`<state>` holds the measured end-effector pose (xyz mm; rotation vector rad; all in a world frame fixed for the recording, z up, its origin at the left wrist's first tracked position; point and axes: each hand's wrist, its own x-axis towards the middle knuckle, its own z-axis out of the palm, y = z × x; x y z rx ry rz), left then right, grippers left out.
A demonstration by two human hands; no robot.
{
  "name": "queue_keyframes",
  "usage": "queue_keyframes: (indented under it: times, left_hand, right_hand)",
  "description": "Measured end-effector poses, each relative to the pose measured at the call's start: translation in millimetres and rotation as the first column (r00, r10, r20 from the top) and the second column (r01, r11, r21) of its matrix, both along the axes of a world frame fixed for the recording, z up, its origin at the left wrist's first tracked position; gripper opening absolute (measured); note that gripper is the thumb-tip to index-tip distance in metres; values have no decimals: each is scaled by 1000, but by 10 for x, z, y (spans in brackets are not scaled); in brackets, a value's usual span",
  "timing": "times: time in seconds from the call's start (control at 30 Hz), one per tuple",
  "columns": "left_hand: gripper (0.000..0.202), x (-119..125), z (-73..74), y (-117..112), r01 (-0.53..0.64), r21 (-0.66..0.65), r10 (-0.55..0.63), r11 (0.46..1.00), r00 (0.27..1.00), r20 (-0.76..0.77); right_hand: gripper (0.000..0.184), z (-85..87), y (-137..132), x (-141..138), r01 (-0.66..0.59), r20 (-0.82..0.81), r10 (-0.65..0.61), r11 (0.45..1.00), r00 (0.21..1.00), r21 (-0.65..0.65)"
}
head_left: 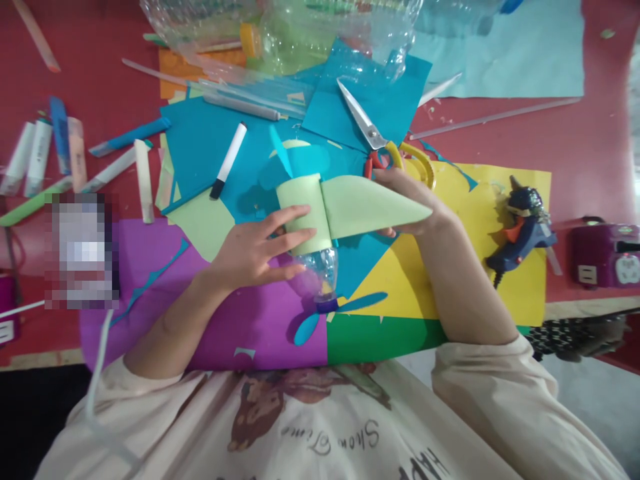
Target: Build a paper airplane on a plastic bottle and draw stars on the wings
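Observation:
A clear plastic bottle wrapped in pale green paper is held over the table, neck pointing toward me. My left hand rests on the green wrap, fingers pressed along it. My right hand grips a pale green paper wing piece that sticks out to the right of the bottle. Blue paper fins lie beneath the bottle neck.
Scissors with red and yellow handles lie on blue paper behind my hands. A blue glue gun sits on yellow paper at right. A black-tipped marker, several markers at left, cut clear bottles at the back.

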<state>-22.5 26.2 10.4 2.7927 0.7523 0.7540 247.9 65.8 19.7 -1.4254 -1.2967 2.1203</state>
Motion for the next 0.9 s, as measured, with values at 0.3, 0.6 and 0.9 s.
queue_keyframes:
  times: [0.3, 0.6, 0.9]
  left_hand:
    - [41, 14, -52, 21, -60, 18, 59, 998, 998, 20]
    - [50, -6, -66, 14, -58, -16, 58, 998, 998, 3]
    - [52, -8, -42, 8, -56, -111, 51, 992, 998, -45]
  right_hand:
    - [32, -50, -42, -3, 239, -251, -248, 969, 936, -65]
    - [25, -165, -203, -145, -71, -138, 90, 987, 986, 143]
    - [25, -84, -197, -147, -127, -69, 140, 979, 988, 161]
